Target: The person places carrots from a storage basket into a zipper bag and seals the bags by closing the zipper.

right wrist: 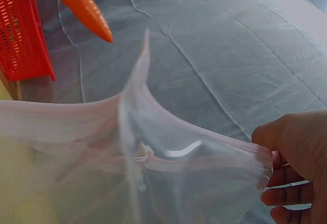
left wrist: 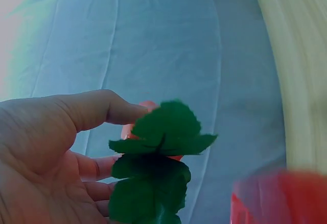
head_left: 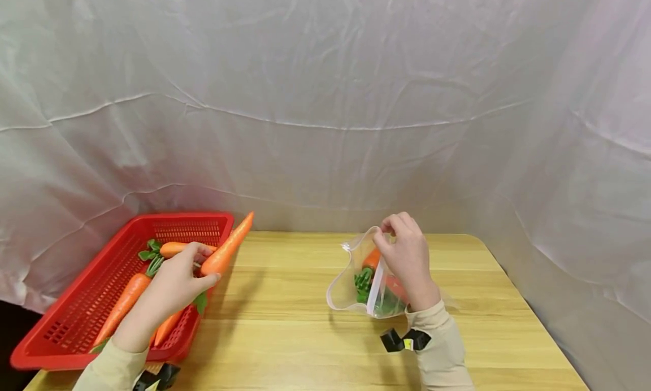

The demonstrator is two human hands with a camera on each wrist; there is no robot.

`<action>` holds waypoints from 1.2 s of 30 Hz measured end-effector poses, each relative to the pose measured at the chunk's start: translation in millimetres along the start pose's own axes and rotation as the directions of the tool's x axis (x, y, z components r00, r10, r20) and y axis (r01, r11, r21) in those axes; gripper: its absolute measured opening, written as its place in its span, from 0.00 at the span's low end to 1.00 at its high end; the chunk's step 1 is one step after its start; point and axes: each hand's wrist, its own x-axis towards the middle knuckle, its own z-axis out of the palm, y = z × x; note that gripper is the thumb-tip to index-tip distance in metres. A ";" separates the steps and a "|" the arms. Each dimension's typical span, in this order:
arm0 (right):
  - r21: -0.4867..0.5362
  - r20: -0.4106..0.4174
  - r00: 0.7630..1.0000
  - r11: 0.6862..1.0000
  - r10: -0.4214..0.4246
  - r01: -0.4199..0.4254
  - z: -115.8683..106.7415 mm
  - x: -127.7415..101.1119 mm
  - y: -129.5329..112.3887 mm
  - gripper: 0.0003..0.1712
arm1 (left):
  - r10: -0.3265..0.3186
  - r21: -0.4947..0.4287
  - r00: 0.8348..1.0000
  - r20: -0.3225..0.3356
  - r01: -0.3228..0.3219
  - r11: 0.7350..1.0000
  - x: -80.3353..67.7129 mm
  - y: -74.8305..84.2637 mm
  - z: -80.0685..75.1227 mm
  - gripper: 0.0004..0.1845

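My left hand (head_left: 175, 292) holds an orange carrot (head_left: 227, 247) between thumb and fingers, its tip pointing up and to the right above the basket's right rim. Green leaves (left wrist: 156, 168) at the carrot's top end cover most of it in the left wrist view. With thumb and fingers my right hand (head_left: 407, 255) pinches the rim of a clear zip bag (head_left: 338, 292). The bag's mouth gapes toward the left. Inside it lies a carrot (head_left: 372, 259) with a green top; a reddish-orange shape behind the plastic is partly hidden by the hand.
A red plastic basket (head_left: 66, 306) stands on the left of the wooden table (head_left: 290, 334). Several carrots lie in it, among them one carrot (head_left: 124, 303) along its middle. A pale grey cloth (head_left: 315, 97) hangs behind and at the sides.
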 end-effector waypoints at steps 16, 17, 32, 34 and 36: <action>0.001 -0.004 1.000 1.000 -0.010 0.010 -1.1 -0.1 0.0 0.05 | 0.127 -0.108 0.991 -0.051 -0.132 0.985 10.6 33.9 30.5 0.20; 0.001 -0.005 1.000 1.000 -0.009 0.009 -1.2 -0.1 0.0 0.05 | 0.137 -0.116 0.989 -0.055 -0.143 0.983 11.1 35.7 33.3 0.19; -0.005 0.009 1.000 1.000 0.010 -0.010 -3.0 -1.5 1.0 0.05 | 0.284 -0.251 0.959 -0.015 -0.278 0.927 22.0 68.0 66.6 0.15; -0.005 0.007 1.000 1.000 0.007 -0.007 -2.9 -1.6 1.1 0.05 | 0.296 -0.254 0.955 0.000 -0.286 0.924 24.3 71.8 71.1 0.15; -0.004 0.006 1.000 1.000 0.004 -0.003 -2.8 -1.5 1.3 0.05 | 0.293 -0.261 0.956 0.023 -0.278 0.924 26.3 76.4 75.6 0.16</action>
